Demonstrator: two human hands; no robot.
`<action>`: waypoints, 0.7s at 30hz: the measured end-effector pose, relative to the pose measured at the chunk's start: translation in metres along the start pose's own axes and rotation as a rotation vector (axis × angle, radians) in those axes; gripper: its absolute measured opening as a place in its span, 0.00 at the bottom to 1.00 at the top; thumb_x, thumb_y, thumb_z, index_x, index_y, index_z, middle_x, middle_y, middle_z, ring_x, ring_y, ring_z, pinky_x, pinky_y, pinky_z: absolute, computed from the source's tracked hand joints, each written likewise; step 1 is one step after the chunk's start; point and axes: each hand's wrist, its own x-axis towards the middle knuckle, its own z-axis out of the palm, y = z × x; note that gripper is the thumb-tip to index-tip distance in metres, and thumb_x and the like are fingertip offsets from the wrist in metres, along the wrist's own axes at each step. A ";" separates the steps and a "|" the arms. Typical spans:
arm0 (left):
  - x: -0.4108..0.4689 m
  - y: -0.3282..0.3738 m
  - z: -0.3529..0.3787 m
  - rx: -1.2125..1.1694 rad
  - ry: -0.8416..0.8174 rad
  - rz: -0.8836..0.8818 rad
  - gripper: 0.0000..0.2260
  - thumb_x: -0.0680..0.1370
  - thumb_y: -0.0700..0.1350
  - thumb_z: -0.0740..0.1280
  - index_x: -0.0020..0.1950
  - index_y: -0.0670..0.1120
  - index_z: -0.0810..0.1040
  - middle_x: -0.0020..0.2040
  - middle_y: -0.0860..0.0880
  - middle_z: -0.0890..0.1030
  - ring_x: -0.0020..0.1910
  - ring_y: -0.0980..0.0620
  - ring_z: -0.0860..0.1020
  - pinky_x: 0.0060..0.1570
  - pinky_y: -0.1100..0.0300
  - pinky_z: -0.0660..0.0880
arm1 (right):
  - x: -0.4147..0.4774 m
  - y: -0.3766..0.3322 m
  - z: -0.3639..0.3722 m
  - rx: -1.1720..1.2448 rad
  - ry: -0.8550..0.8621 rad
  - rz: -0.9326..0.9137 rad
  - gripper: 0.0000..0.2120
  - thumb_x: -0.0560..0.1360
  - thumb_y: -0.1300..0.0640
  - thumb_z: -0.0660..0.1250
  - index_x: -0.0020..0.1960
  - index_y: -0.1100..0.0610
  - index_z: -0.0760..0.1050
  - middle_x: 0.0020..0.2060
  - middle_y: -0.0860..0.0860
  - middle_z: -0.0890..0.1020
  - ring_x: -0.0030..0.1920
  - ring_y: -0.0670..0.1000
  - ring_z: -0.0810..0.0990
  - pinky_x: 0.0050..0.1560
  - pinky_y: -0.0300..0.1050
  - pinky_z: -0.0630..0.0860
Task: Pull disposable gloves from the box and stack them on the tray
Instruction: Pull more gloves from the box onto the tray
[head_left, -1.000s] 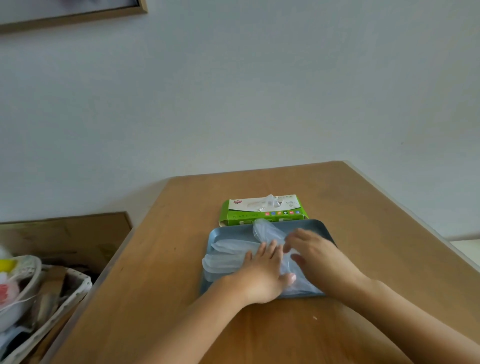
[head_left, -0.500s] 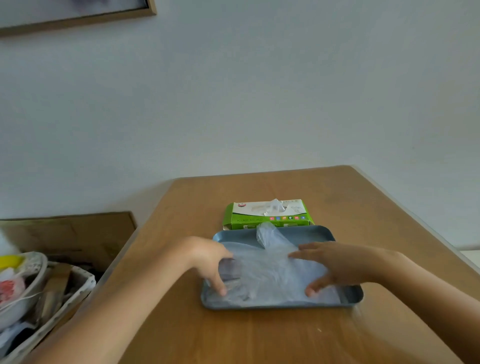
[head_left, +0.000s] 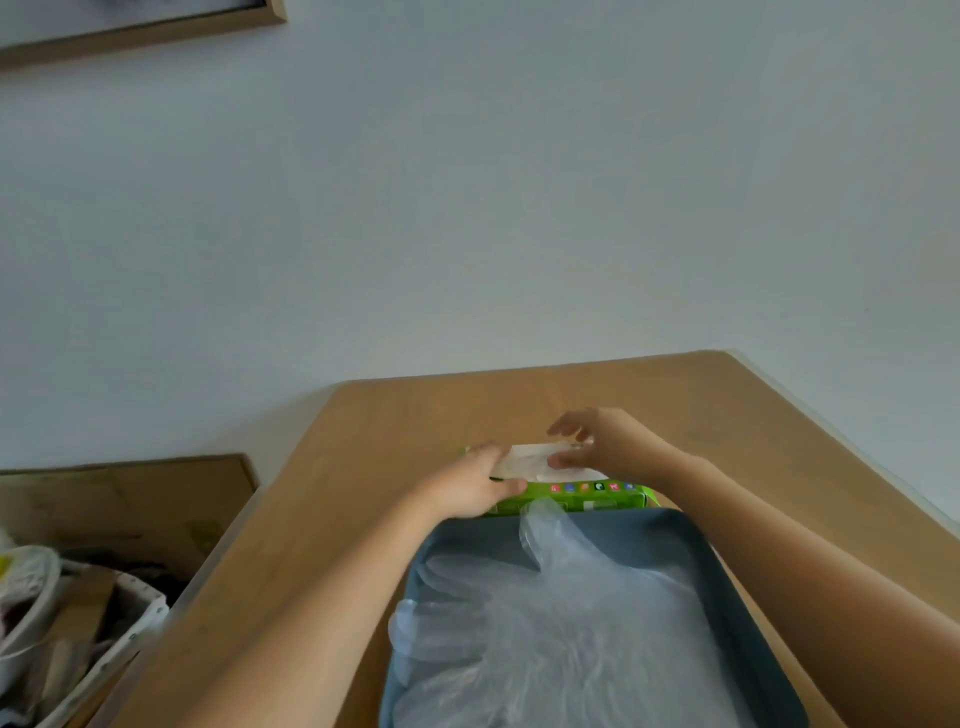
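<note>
Mid-task; gloves (head_left: 545, 623) stacked on tray (head_left: 727, 566), more to pull.
Left hand (head_left: 470, 488) gripping box (head_left: 587, 496); right hand (head_left: 597, 441) over its opening, pinching or not: cannot tell.

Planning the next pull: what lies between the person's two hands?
In the head view, the white top panel of the green cardboard glove box lies between the left hand and the right hand.

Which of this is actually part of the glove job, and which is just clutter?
In the job: box, gloves on the tray, left hand holding the box, right hand at its opening.
Lying about: basket of odds and ends, picture frame, brown board, all off to the left.
</note>
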 end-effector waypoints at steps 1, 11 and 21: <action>0.002 -0.001 0.004 -0.007 -0.007 0.017 0.30 0.80 0.56 0.60 0.78 0.46 0.56 0.78 0.47 0.56 0.76 0.49 0.58 0.72 0.56 0.57 | 0.001 0.001 0.003 0.036 0.027 -0.003 0.11 0.73 0.51 0.72 0.54 0.53 0.81 0.49 0.49 0.82 0.48 0.47 0.78 0.47 0.38 0.70; 0.008 -0.005 0.008 0.007 -0.017 0.089 0.31 0.81 0.56 0.59 0.79 0.48 0.50 0.79 0.51 0.50 0.77 0.51 0.52 0.72 0.57 0.52 | -0.002 -0.011 0.003 0.162 0.295 0.036 0.07 0.74 0.56 0.71 0.48 0.57 0.85 0.46 0.52 0.85 0.48 0.48 0.80 0.47 0.36 0.70; 0.013 -0.006 0.003 -0.014 -0.039 0.057 0.31 0.80 0.54 0.63 0.79 0.47 0.54 0.79 0.48 0.51 0.78 0.50 0.52 0.74 0.55 0.51 | -0.045 -0.023 -0.075 0.612 0.549 -0.020 0.10 0.78 0.58 0.64 0.40 0.58 0.81 0.34 0.51 0.84 0.36 0.49 0.81 0.43 0.46 0.76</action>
